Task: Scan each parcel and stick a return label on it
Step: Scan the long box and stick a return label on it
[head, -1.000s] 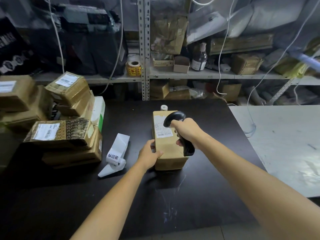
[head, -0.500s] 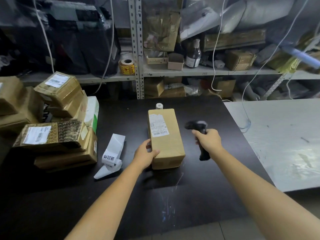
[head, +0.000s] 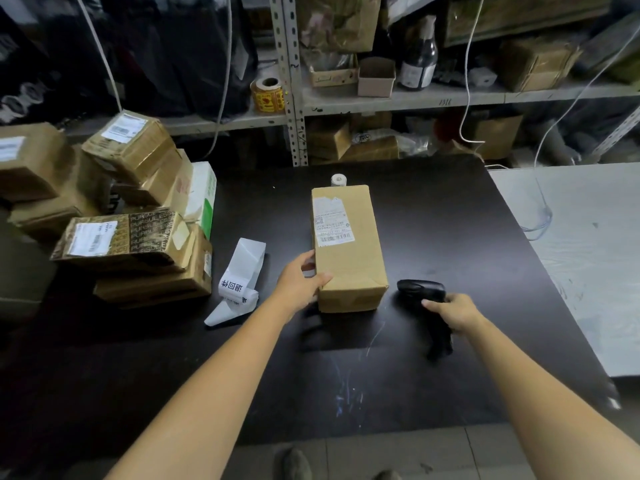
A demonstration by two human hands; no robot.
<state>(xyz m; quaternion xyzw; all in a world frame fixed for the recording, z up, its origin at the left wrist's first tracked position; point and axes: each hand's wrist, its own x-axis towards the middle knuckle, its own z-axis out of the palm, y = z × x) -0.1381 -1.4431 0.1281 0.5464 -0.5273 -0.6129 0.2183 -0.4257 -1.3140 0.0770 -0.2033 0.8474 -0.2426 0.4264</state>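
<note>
A long brown parcel [head: 349,258] with a white shipping label on top lies in the middle of the black table [head: 433,220]. My left hand [head: 301,282] grips its near left corner. My right hand [head: 453,311] holds a black barcode scanner [head: 424,292] low over the table, to the right of the parcel and apart from it. A strip of white return labels [head: 239,282] with black print lies left of the parcel.
A stack of taped parcels [head: 121,216] fills the table's left side. A small white roll [head: 338,180] stands behind the parcel. A white table [head: 588,254] adjoins on the right. Metal shelving [head: 291,98] with boxes, a bottle and a yellow tape roll stands behind.
My right hand has carried the scanner from above the parcel's label down and to the right, near the table. My left hand has stayed on the parcel's corner.
</note>
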